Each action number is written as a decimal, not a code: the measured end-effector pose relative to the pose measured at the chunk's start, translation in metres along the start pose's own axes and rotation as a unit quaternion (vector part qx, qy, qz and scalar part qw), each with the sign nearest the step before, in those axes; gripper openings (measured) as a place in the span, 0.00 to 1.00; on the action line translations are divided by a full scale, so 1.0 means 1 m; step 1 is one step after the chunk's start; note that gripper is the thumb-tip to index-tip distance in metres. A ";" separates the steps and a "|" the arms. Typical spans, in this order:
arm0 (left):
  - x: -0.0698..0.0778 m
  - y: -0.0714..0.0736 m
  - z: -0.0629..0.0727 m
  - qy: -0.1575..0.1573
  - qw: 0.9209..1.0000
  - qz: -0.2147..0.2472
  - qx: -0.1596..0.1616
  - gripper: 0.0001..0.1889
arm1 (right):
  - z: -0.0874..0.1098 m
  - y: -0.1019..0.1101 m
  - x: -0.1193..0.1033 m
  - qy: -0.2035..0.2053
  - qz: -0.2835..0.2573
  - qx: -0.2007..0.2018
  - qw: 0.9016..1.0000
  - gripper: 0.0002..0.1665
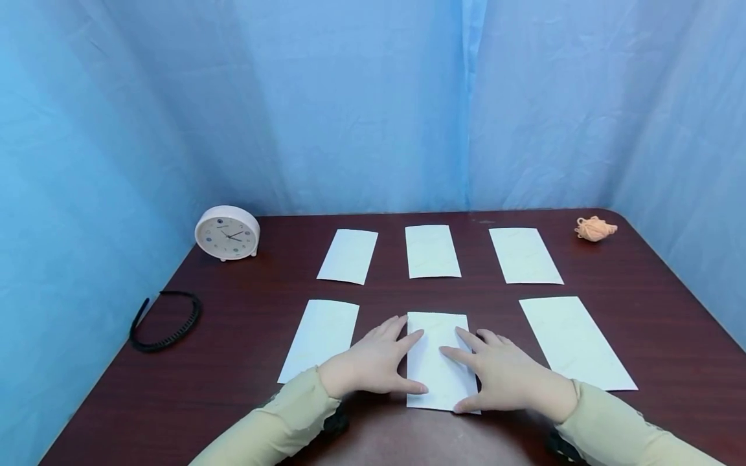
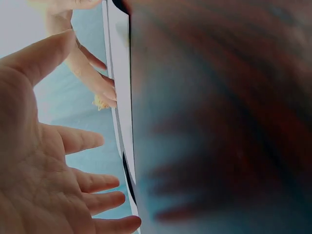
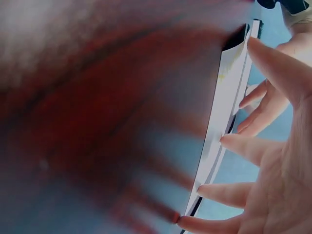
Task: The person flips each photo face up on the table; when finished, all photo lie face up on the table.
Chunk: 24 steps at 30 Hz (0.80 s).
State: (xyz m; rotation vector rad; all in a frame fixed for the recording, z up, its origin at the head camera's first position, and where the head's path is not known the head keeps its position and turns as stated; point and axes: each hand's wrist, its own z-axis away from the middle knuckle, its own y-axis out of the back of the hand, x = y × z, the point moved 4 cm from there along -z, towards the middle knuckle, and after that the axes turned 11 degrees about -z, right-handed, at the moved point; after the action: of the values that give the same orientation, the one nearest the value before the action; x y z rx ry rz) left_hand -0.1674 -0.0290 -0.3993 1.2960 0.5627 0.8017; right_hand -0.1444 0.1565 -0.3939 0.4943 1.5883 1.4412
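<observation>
A white paper sheet (image 1: 437, 362) lies on the dark red-brown table, near its front middle, between both hands. My left hand (image 1: 381, 359) reaches in from the left with spread fingers; its fingertips and thumb lie over the sheet's left edge. From the other side my right hand (image 1: 501, 372) has its fingers spread over the sheet's right edge, thumb at the lower right corner. In the right wrist view several fingertips of the right hand (image 3: 273, 195) meet the paper. The left hand's palm (image 2: 44, 180) shows flat in the left wrist view, holding nothing.
More white sheets lie around, such as one at left (image 1: 320, 340), one at right (image 1: 577, 343) and one at back middle (image 1: 432, 252). A white clock (image 1: 227, 233), a black headband (image 1: 169, 336) and a peach yarn bundle (image 1: 594, 228) sit near the edges. Blue curtains (image 1: 361, 110) enclose the table.
</observation>
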 end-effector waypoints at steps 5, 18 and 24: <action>0.006 -0.002 -0.001 -0.013 0.999 0.001 -0.039 0.49 | 0.001 -0.002 -0.002 0.005 -0.003 -0.006 1.000 0.50; 0.011 -0.006 0.000 -0.031 0.996 -0.043 -0.076 0.56 | 0.000 -0.003 -0.008 0.014 0.006 -0.013 1.000 0.51; 0.011 -0.005 -0.001 -0.035 0.996 -0.048 -0.071 0.54 | -0.002 -0.003 -0.008 0.018 0.009 -0.010 1.000 0.50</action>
State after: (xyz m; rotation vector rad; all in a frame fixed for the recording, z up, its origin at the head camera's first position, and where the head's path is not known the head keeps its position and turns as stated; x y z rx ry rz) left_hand -0.1599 -0.0201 -0.4037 1.1536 0.4982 0.7019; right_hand -0.1410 0.1483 -0.3938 0.4736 1.5990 1.4852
